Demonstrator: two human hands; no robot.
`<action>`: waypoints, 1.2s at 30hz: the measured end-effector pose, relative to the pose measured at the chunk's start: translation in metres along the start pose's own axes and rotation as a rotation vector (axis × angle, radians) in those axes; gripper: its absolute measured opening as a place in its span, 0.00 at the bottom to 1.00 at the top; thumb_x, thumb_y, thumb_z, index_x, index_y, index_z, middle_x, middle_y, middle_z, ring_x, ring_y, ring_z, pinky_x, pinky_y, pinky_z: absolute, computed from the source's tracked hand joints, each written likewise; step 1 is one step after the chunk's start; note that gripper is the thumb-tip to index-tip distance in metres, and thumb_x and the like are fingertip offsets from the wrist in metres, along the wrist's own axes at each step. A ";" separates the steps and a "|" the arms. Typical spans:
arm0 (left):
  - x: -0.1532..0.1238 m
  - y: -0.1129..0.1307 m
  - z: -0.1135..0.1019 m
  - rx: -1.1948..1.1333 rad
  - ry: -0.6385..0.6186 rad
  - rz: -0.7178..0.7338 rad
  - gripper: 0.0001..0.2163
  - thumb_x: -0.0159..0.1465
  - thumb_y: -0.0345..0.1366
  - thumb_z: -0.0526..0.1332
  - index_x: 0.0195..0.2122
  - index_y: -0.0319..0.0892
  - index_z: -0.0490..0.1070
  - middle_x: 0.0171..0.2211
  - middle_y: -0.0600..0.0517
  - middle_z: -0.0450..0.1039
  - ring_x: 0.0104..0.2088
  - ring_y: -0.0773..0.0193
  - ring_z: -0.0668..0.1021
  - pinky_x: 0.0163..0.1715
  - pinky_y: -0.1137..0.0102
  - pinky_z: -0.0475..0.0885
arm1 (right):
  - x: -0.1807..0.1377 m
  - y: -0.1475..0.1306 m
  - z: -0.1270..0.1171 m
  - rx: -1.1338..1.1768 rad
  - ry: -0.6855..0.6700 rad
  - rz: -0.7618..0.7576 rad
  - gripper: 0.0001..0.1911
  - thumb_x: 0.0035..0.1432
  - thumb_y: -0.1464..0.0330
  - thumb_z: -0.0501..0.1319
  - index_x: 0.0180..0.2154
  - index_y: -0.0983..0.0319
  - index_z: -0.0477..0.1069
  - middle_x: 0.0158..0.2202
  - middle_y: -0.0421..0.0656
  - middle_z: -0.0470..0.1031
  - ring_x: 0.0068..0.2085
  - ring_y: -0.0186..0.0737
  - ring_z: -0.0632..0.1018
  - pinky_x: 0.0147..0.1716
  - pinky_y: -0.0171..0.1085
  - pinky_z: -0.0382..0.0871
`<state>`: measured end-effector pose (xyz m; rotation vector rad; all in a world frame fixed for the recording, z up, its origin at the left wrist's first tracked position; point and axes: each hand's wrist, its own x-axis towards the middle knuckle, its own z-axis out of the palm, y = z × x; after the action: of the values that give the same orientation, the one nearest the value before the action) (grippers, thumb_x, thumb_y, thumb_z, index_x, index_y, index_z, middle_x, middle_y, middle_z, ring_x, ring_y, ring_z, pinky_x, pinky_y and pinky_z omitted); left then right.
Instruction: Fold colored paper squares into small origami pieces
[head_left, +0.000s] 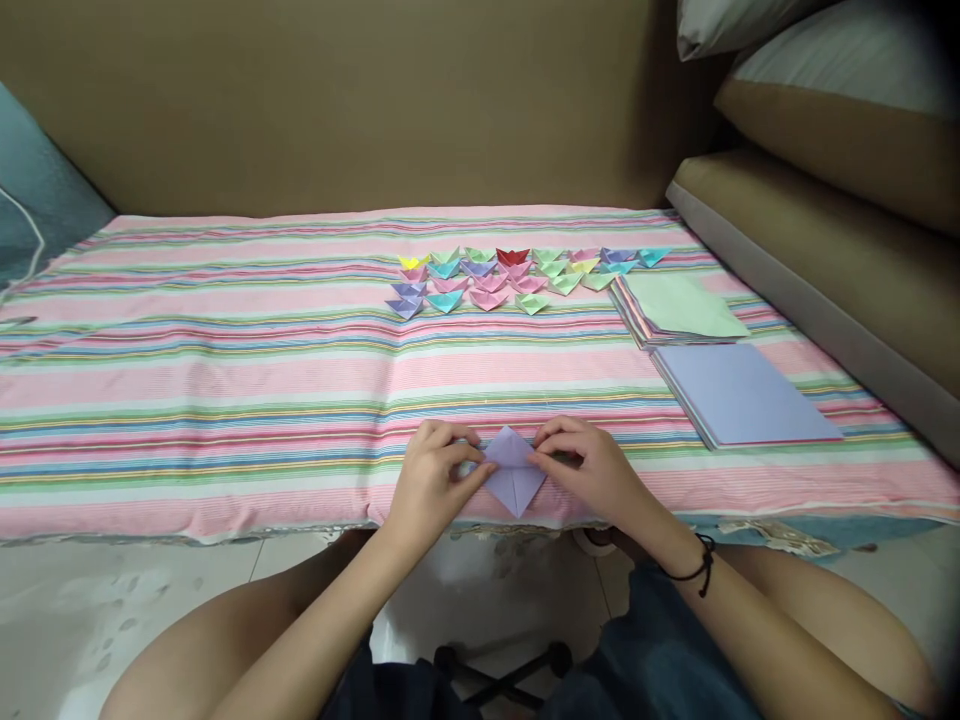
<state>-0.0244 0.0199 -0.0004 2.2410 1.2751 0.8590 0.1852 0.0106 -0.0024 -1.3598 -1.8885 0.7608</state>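
Observation:
A lilac paper square, partly folded into a diamond [513, 470], lies at the near edge of the striped cloth [225, 400]. My left hand [435, 470] pinches its left corner with curled fingers. My right hand [589, 465] presses and pinches its right corner; a black band sits on that wrist. Both hands rest on the cloth on either side of the paper.
Several small folded paper boats [517, 275] in many colours lie in rows at the middle back. A stack of green-topped sheets [682, 308] and a stack of lilac sheets [742, 392] sit at the right. Cushions [840, 90] lie beyond the right edge.

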 end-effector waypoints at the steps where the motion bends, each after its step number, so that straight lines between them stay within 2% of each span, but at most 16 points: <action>1: 0.000 -0.002 -0.002 0.007 0.004 -0.015 0.03 0.56 0.35 0.64 0.27 0.43 0.75 0.37 0.50 0.73 0.40 0.58 0.69 0.40 0.61 0.65 | 0.001 0.000 0.001 0.005 0.010 0.018 0.07 0.53 0.70 0.61 0.23 0.61 0.74 0.32 0.43 0.72 0.36 0.39 0.74 0.36 0.38 0.66; 6: -0.003 -0.014 -0.014 0.047 -0.022 -0.037 0.04 0.55 0.36 0.65 0.25 0.44 0.74 0.39 0.51 0.72 0.42 0.57 0.70 0.43 0.60 0.64 | 0.004 -0.001 0.003 0.011 0.038 0.070 0.09 0.51 0.70 0.62 0.20 0.61 0.71 0.30 0.42 0.71 0.34 0.39 0.74 0.33 0.38 0.65; 10: -0.008 -0.001 -0.020 0.041 0.052 0.042 0.05 0.60 0.35 0.60 0.38 0.43 0.71 0.39 0.49 0.72 0.43 0.59 0.71 0.42 0.62 0.66 | 0.007 -0.003 0.001 0.013 0.015 0.101 0.11 0.51 0.70 0.62 0.19 0.61 0.70 0.28 0.42 0.70 0.30 0.38 0.73 0.30 0.37 0.64; 12: -0.014 0.012 -0.015 0.068 0.021 0.112 0.07 0.63 0.33 0.56 0.41 0.41 0.70 0.40 0.47 0.72 0.44 0.60 0.71 0.43 0.63 0.67 | 0.008 -0.004 0.000 0.012 -0.003 0.099 0.11 0.52 0.69 0.62 0.19 0.61 0.70 0.27 0.42 0.70 0.30 0.37 0.72 0.29 0.36 0.64; 14: -0.020 0.025 -0.004 0.164 -0.020 0.259 0.11 0.63 0.35 0.55 0.45 0.38 0.68 0.46 0.45 0.71 0.50 0.57 0.69 0.48 0.62 0.66 | 0.009 -0.004 0.000 0.014 -0.014 0.086 0.12 0.53 0.69 0.61 0.19 0.61 0.70 0.27 0.41 0.69 0.30 0.37 0.72 0.30 0.36 0.64; 16: -0.026 0.032 0.010 0.330 -0.082 0.343 0.21 0.63 0.41 0.56 0.53 0.34 0.63 0.54 0.41 0.65 0.58 0.51 0.61 0.54 0.59 0.61 | 0.009 -0.003 0.000 0.010 -0.018 0.078 0.12 0.53 0.70 0.60 0.19 0.61 0.69 0.27 0.41 0.69 0.30 0.37 0.72 0.30 0.36 0.64; 19: -0.032 0.034 0.027 0.529 -0.115 0.317 0.30 0.62 0.49 0.53 0.58 0.30 0.56 0.60 0.40 0.56 0.62 0.48 0.55 0.57 0.58 0.57 | 0.009 -0.002 0.001 -0.010 -0.020 0.078 0.12 0.53 0.71 0.60 0.19 0.62 0.67 0.26 0.41 0.68 0.30 0.37 0.71 0.30 0.36 0.64; 23: -0.034 0.029 0.036 0.647 -0.125 0.307 0.33 0.62 0.52 0.51 0.59 0.29 0.55 0.61 0.40 0.53 0.62 0.48 0.55 0.58 0.59 0.55 | 0.007 -0.002 0.005 -0.026 0.046 0.095 0.09 0.51 0.71 0.61 0.21 0.61 0.65 0.27 0.41 0.68 0.31 0.37 0.71 0.31 0.36 0.64; 28: -0.033 0.026 0.037 0.657 -0.126 0.293 0.33 0.62 0.53 0.49 0.59 0.30 0.56 0.62 0.40 0.52 0.62 0.50 0.55 0.59 0.60 0.54 | 0.006 -0.001 0.008 -0.036 0.093 0.119 0.06 0.49 0.72 0.62 0.25 0.61 0.65 0.29 0.41 0.68 0.31 0.36 0.70 0.29 0.35 0.65; 36: -0.032 0.025 0.038 0.619 -0.143 0.276 0.34 0.61 0.54 0.50 0.59 0.30 0.55 0.62 0.40 0.52 0.62 0.50 0.54 0.59 0.60 0.55 | 0.006 0.001 0.009 -0.052 0.108 0.107 0.07 0.49 0.71 0.62 0.24 0.60 0.65 0.28 0.41 0.67 0.28 0.36 0.69 0.27 0.35 0.66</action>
<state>0.0048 -0.0221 -0.0214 2.9528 1.3085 0.4025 0.1771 0.0161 -0.0075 -1.5136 -1.7740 0.6806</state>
